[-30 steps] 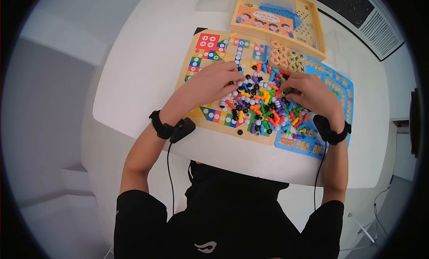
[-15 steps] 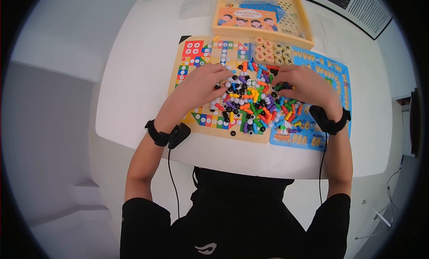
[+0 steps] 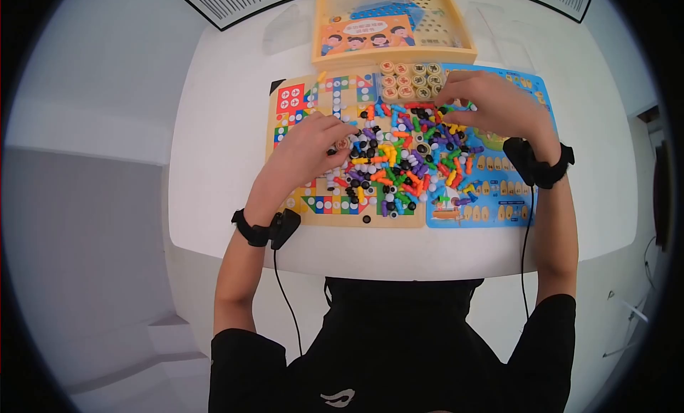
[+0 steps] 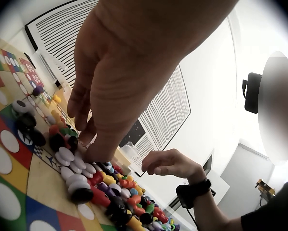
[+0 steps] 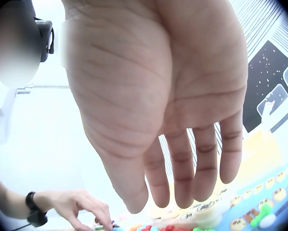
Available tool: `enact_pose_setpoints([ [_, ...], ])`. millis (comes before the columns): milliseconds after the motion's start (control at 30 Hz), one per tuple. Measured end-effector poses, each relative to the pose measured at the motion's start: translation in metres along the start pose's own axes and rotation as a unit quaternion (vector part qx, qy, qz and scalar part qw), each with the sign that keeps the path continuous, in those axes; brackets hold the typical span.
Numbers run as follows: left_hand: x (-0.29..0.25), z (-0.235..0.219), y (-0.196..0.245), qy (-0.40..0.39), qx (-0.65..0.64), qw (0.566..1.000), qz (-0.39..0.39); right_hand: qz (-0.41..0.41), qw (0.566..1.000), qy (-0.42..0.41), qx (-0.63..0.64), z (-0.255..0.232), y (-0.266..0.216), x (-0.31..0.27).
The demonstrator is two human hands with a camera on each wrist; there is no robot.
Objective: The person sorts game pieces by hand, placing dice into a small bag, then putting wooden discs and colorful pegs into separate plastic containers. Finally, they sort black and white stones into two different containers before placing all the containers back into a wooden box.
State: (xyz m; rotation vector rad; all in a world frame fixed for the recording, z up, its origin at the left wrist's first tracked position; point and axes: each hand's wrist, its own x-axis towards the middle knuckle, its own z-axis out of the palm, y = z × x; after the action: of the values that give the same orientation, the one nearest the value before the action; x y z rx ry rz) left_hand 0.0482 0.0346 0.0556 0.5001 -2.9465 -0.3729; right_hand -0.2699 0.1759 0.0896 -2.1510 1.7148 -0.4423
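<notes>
In the head view my left hand (image 3: pixel 305 148) pinches a round wooden chess piece (image 3: pixel 343 144) with a red character, at the left side of a heap of mixed game pieces (image 3: pixel 388 155). Its fingertips reach down beside white and black pieces (image 4: pixel 76 163) in the left wrist view. My right hand (image 3: pixel 495 105) hovers over the upper right of the heap, close to a clear tray of chess pieces (image 3: pixel 405 92). Its fingers (image 5: pixel 183 178) are nearly straight and hold nothing in the right wrist view. Another round piece (image 3: pixel 423 149) lies in the heap.
Under the heap lie a colourful ludo board (image 3: pixel 285 139) and a blue printed board (image 3: pixel 491 199). Behind them stands a shallow wooden box (image 3: pixel 392 58) with an orange booklet (image 3: pixel 367 35) in it. A lone black piece (image 3: pixel 367 219) lies near the board's front edge.
My right hand has lifted from the heap and moved away toward the chess piece tray. The left hand has drawn back to the heap's left edge, its chess piece now plainly visible. The head view has shifted.
</notes>
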Motion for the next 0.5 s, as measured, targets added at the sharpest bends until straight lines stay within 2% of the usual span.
enact_pose_setpoints([
  [100, 0.006, -0.012, 0.006, 0.040, -0.040, 0.998, 0.008, 0.003, 1.000, 0.021, 0.000, -0.011, 0.009, -0.005],
  [167, 0.015, -0.024, 0.011, 0.082, -0.125, 0.988, -0.042, 0.000, 1.000, 0.031, 0.002, -0.015, 0.010, -0.007],
  [200, 0.022, -0.030, 0.013, 0.082, -0.123, 0.988, -0.041, 0.002, 0.999, 0.035, 0.001, -0.017, 0.010, -0.008],
  [267, 0.040, -0.038, 0.013, 0.128, -0.173, 0.976, -0.024, 0.002, 0.999, 0.040, -0.002, -0.018, 0.009, -0.007],
  [400, 0.089, -0.018, -0.002, 0.144, -0.175, 0.974, 0.004, 0.027, 0.999, 0.001, 0.033, -0.016, 0.007, 0.000],
  [500, 0.115, 0.005, -0.016, 0.115, -0.149, 0.982, 0.030, 0.037, 0.999, -0.005, 0.022, -0.013, 0.008, -0.003],
])
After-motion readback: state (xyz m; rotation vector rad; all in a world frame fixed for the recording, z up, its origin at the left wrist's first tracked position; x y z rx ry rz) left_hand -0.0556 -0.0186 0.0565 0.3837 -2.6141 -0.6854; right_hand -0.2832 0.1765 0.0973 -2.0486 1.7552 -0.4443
